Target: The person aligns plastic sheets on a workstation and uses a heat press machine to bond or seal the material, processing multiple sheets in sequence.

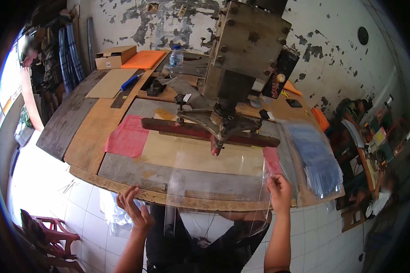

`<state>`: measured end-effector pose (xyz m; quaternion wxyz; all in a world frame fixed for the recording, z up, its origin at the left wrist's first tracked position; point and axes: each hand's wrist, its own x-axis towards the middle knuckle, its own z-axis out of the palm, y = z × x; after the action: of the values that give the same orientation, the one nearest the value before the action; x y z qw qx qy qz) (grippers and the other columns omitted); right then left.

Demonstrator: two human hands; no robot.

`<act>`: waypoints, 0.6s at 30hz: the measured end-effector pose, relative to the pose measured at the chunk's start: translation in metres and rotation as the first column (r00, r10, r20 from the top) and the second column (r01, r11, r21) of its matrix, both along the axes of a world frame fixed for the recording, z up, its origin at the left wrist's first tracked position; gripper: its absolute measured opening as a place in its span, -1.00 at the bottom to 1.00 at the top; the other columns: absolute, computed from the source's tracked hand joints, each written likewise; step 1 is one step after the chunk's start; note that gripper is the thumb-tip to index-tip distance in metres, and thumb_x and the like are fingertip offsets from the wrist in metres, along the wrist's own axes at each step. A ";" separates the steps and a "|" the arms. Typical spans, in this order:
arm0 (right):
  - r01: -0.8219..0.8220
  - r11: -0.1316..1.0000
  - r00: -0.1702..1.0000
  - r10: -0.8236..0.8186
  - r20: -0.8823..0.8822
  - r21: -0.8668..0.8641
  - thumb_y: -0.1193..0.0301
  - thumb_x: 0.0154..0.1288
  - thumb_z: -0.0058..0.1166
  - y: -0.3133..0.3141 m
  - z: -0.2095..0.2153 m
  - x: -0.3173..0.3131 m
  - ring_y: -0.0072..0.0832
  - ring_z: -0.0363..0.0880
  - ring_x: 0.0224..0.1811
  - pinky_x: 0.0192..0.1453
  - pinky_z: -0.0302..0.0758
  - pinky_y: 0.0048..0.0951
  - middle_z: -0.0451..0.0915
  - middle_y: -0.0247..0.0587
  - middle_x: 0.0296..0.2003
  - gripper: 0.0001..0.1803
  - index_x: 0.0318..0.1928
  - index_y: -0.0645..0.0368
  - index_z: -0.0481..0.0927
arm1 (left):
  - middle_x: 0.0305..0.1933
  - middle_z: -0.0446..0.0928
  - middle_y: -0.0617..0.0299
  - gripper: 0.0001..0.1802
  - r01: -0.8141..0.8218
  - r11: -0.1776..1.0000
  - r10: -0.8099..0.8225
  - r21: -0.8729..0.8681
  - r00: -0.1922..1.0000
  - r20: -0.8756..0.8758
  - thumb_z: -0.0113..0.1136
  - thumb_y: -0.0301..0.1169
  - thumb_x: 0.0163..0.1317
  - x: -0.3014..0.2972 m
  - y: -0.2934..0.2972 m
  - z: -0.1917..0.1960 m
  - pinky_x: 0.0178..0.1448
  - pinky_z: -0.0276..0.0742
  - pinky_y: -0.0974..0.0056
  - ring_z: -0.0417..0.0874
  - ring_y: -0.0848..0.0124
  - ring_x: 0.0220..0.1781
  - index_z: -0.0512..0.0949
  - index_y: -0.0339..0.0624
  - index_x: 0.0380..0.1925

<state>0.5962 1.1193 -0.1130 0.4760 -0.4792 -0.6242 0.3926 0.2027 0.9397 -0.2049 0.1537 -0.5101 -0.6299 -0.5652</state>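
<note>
The right hand (pixel 279 191) pinches the right edge of a clear plastic sheet (pixel 216 177) at the table's near edge. The left hand (pixel 134 209), fingers spread and empty, hovers left of it. The sheet's long axis runs left–right, below the sealing bar (pixel 205 131).

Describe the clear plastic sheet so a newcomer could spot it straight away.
Start at the big grey press on the wooden table and follow its dark red bar down to the near edge. The clear plastic sheet hangs over that edge, its right side pinched by the right hand, the left hand open beside it. Unlike the bluish bag stack to the right, it is a single see-through sheet.
</note>
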 end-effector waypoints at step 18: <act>0.073 0.990 0.936 -0.027 -0.350 0.119 0.31 0.54 0.23 -0.021 -0.037 -0.019 -0.70 0.48 -0.54 -0.48 0.38 -0.61 0.60 -0.41 -0.38 -0.78 -0.06 0.20 0.55 | -0.38 0.66 0.30 -0.73 0.545 0.801 -0.308 -0.246 0.729 0.612 0.29 -0.31 0.47 0.011 0.085 0.071 -0.16 0.49 0.40 0.56 0.63 -0.27 0.66 -0.38 -0.20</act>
<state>0.5774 1.0979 -0.1502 0.6190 -0.3858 -0.5422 0.4172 0.2138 1.0242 -0.1336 -0.2791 -0.4825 -0.6124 -0.5606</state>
